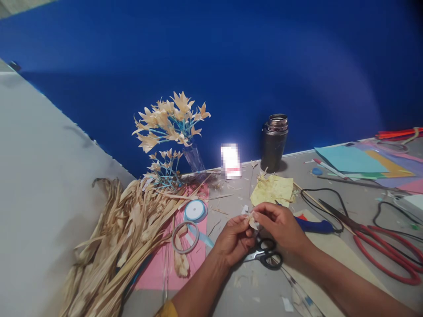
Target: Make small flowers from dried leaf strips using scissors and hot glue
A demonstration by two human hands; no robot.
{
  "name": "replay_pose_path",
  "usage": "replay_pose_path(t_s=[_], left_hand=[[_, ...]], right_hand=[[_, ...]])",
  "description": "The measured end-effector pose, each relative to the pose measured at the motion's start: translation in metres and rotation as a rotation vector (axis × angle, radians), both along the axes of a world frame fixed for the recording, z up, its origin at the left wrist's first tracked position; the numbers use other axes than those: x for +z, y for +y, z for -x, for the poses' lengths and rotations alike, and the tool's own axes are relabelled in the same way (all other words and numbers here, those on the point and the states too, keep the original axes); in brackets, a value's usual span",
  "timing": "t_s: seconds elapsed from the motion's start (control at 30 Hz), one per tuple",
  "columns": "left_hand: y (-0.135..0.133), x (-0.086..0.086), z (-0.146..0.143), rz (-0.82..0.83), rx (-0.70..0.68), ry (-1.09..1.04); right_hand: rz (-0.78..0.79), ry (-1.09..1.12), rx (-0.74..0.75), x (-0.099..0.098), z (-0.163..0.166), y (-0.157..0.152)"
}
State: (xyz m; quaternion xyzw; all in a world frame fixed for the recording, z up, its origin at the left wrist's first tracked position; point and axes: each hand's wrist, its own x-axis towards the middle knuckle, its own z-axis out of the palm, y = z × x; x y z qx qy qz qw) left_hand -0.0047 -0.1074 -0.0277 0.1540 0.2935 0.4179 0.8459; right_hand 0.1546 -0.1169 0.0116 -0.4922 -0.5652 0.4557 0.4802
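Note:
Close together over the table, both my hands hold one small pale dried-husk flower piece [253, 222]. My left hand [231, 241] pinches its lower left side, fingers curled underneath. From the right, the thumb and fingers of my right hand [280, 225] close on its top. The fingers partly hide the piece. Black-handled scissors [271, 260] lie just below my hands, their blades partly covered. A blue glue gun [315, 225] rests to the right, partly behind my right hand. Beyond the hands, husk bits lie on a yellow paper square [286, 188].
Dried husks [122, 233] heap at left, beside pink paper [155, 268], a ribbon spool [194, 210] and a tape roll [174, 241]. Husk flowers [180, 103] stand in a clear vase [194, 159]. A flask [273, 147] stands behind; red-handled scissors [370, 235] lie right.

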Motion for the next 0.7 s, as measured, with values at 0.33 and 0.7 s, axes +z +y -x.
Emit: replay_pose_path(t_s=[0.33,0.7], left_hand=[[0.0013,0.0002,0.0038,-0.072,-0.029,0.053],[0.0021,0.0040,0.0051,-0.119,0.077,0.079]], right_hand=[[-0.064,-0.078,-0.018,-0.0007,-0.0020,0.0016],[-0.003,-0.024,-0.046,0.0006,-0.0024,0.0003]])
